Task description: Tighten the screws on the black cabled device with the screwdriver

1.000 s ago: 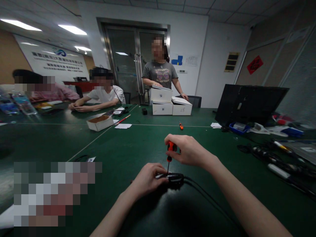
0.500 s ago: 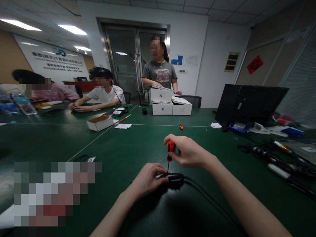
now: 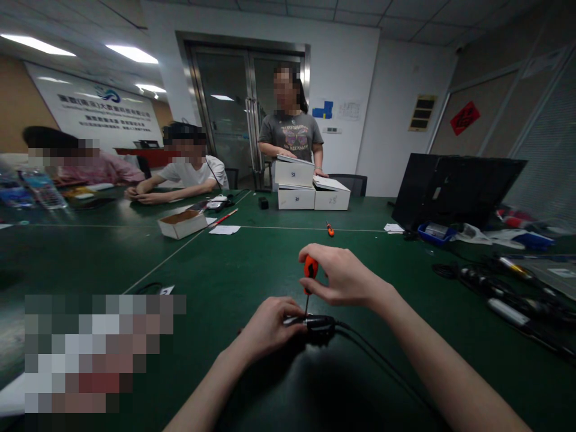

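Observation:
My right hand [image 3: 339, 275] grips an orange and black screwdriver [image 3: 310, 269] by its handle. The shaft points nearly straight down, its tip at the top of a small, glossy black device with a cable [image 3: 320, 324]. That device lies low over the green table, and its exact kind is unclear. From the left, my left hand [image 3: 275, 321] pinches its silvery end between thumb and fingers. The hand covers part of the device. A black cable [image 3: 373, 354] runs from its right side towards the table's near edge.
Farther back lie a second screwdriver [image 3: 330, 229], an open white box [image 3: 182, 223] and stacked white boxes [image 3: 296, 198]. A black monitor [image 3: 454, 189] and tangled cables [image 3: 495, 294] occupy the right. One person [image 3: 292, 135] stands behind the boxes; two others sit at the left.
My right fingers have shifted on the screwdriver's handle, which shows a different face, as if turned slightly. My left hand and the device stay put. The standing person's hand has moved onto the boxes.

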